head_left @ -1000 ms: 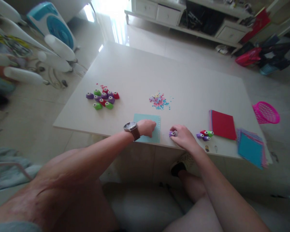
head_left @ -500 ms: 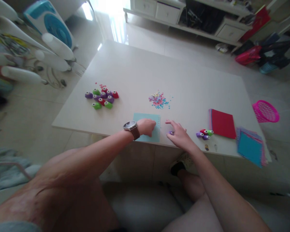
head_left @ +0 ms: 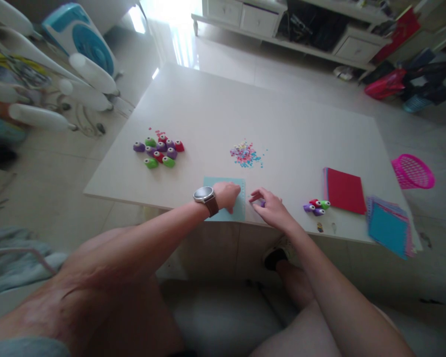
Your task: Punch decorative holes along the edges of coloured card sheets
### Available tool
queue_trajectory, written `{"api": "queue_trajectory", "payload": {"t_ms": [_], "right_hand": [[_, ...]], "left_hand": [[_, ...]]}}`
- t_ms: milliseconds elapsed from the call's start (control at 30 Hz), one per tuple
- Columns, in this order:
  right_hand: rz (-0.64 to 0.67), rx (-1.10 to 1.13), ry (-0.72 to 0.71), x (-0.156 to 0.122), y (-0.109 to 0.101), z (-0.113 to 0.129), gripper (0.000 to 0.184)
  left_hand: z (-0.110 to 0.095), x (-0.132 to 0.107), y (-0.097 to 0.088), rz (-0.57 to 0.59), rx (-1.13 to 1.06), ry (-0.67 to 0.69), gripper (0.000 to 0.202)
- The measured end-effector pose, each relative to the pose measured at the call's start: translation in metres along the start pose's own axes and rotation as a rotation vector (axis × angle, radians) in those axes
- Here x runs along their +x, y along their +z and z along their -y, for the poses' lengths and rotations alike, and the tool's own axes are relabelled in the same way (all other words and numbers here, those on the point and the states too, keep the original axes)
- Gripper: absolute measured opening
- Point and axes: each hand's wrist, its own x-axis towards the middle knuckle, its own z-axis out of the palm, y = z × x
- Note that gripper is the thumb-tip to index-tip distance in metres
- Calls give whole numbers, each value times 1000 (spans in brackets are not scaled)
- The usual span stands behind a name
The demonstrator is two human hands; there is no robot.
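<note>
A light blue sheet of paper [head_left: 241,210] with small holes along its right edge lies at the table's near side. My left hand [head_left: 226,195], wearing a wristwatch, rests on it with the fingers closed at the sheet's right part; a grip on the edge is hidden. To the right, my right hand [head_left: 269,208] curls its thumb and fingers around a small purple paper punch [head_left: 262,203], mostly covered. Beyond the sheet lies a heap of coloured paper confetti [head_left: 245,154]. Several red, green and purple punches [head_left: 160,147] are clustered at the left.
More punches [head_left: 315,207] stand right of my right hand, near two tiny items [head_left: 320,227]. Stacks of red paper [head_left: 345,191] and blue paper [head_left: 388,229] lie at the table's right end. A pink basket [head_left: 414,171] is beyond that edge.
My right hand's fingers have drawn closer together around the purple punch and shifted left. The light blue sheet has slid slightly left and nearer, under my left hand.
</note>
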Motion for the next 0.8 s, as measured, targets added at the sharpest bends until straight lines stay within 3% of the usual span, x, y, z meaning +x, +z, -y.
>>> {"api": "queue_trajectory", "payload": {"t_ms": [200,367,567,633,733,800], "right_hand": [[-178,-26,-41,2,-4,7,55],[-204,-79,-55,3,-7,6,42],[-73,-278,-94,3,-7,-9,23],[-47,-337,-112,3,-9,-12,22],[-36,-352,-125,4,-12,-14,22],[-31,-346,-119,3,-14,-13,23]], "left_hand": [[0,0,2,-19,84,-2,38],[1,0,3,-19,68,4,39],[8,3,-5,-1,19,43,32],[15,7,-9,-69,-40,26,25],[24,11,-15,-275,-103,-91,25],[27,13,-17,-395,-102,-96,29]]}}
